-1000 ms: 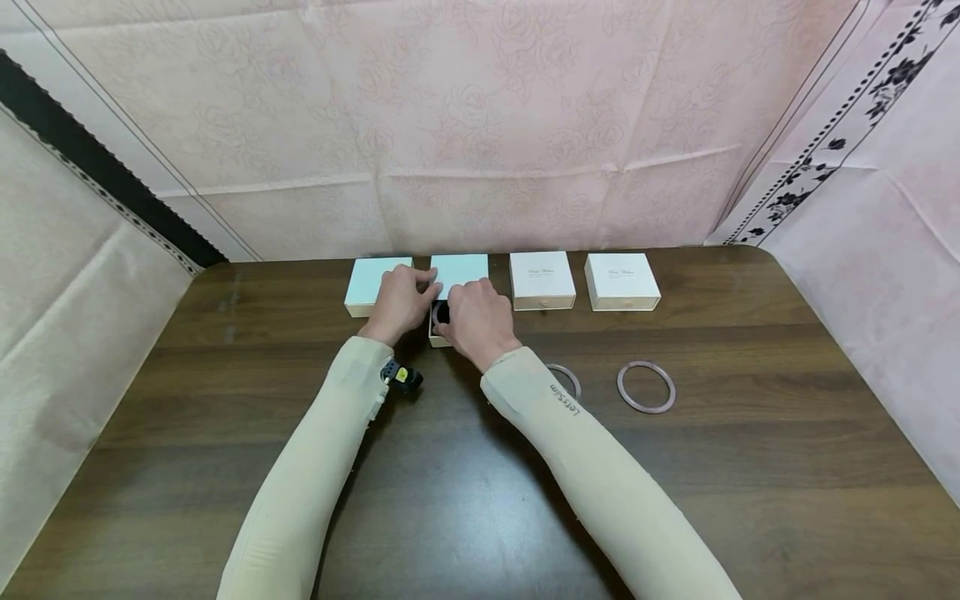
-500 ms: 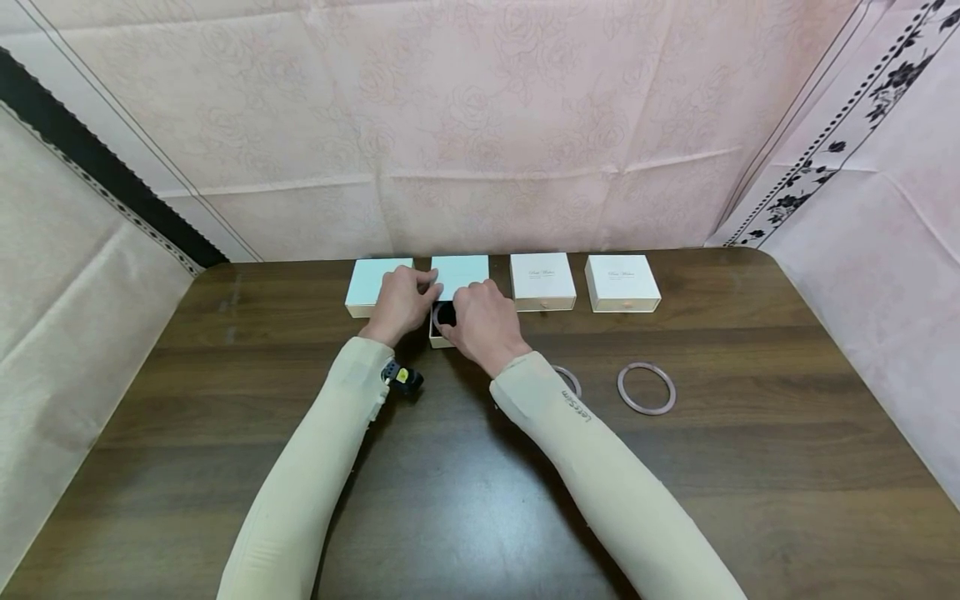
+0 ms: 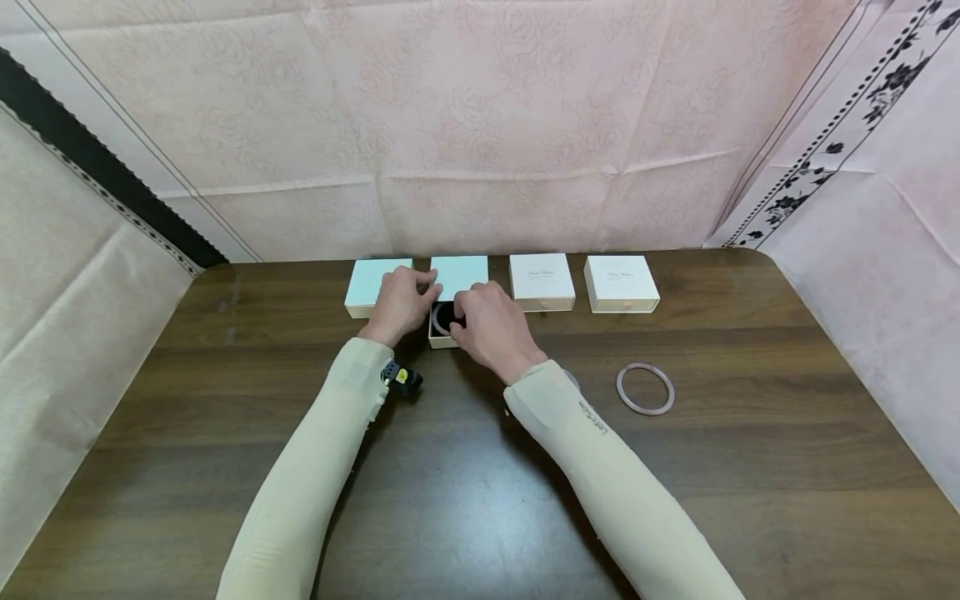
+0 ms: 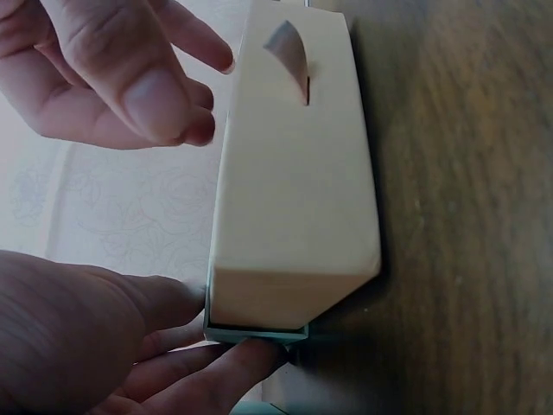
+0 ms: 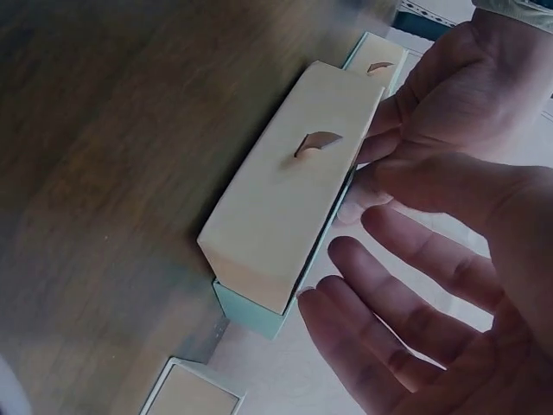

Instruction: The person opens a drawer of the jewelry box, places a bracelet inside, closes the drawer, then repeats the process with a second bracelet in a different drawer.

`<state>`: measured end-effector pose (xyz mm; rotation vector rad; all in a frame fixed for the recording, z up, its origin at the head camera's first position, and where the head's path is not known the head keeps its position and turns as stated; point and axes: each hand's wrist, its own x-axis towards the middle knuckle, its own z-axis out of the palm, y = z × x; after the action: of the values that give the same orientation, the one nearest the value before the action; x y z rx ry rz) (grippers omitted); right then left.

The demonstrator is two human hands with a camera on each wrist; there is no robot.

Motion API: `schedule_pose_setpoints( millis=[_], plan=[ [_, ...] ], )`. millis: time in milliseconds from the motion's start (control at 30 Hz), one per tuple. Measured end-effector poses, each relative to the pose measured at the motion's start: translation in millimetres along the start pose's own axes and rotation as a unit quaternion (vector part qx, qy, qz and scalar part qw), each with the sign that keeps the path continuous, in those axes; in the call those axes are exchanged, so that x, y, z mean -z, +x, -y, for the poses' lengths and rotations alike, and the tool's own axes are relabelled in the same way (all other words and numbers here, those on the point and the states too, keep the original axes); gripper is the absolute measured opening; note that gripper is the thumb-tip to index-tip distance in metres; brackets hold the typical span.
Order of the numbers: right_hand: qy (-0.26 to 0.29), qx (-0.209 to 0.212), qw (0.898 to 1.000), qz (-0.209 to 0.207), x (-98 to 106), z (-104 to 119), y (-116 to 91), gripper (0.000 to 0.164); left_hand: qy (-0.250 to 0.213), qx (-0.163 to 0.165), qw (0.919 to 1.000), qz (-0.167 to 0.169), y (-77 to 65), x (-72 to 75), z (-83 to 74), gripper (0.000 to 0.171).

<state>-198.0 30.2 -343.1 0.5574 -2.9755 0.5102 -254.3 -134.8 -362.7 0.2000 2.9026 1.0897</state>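
Observation:
A teal-topped drawer box [image 3: 461, 275] stands in the back row with its cream drawer [image 4: 294, 181] pulled out toward me. Part of a pale bangle [image 3: 437, 321] shows on the drawer's dark lining. My left hand [image 3: 401, 304] holds the box's teal sleeve at its left side, thumb and fingers at the edge. Over the drawer's right side is my right hand [image 3: 495, 327], its fingers [image 5: 380, 303] loosely bent and apart, with nothing between them. A small ribbon pull tab [image 5: 320, 141] sticks out of the drawer front.
Another teal-topped box [image 3: 371, 279] sits left of the hands. To the right stand two white boxes [image 3: 542, 282]. One lilac bangle [image 3: 646, 389] lies on the wooden table [image 3: 450, 500]; a second [image 3: 572, 379] is mostly hidden by the right sleeve. A patterned cloth [image 3: 480, 125] hangs behind.
My right hand has drawn back slightly to the right, uncovering more of the drawer and the bangle inside. The left hand has stayed in place on the box.

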Motion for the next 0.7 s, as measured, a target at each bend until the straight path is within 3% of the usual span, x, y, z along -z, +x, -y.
schedule_pose_setpoints(
  millis=[333,700],
  plan=[
    [0.008,0.019,1.0,0.0,2.0,-5.9,-9.5,0.008,-0.001,0.001,1.0,-0.003,-0.9,-0.4,-1.0,0.038],
    [0.018,0.023,0.998,0.048,-0.1,-7.0,-16.7,0.009,-0.002,-0.007,1.0,-0.005,-1.8,-0.6,0.2,0.037]
  ],
)
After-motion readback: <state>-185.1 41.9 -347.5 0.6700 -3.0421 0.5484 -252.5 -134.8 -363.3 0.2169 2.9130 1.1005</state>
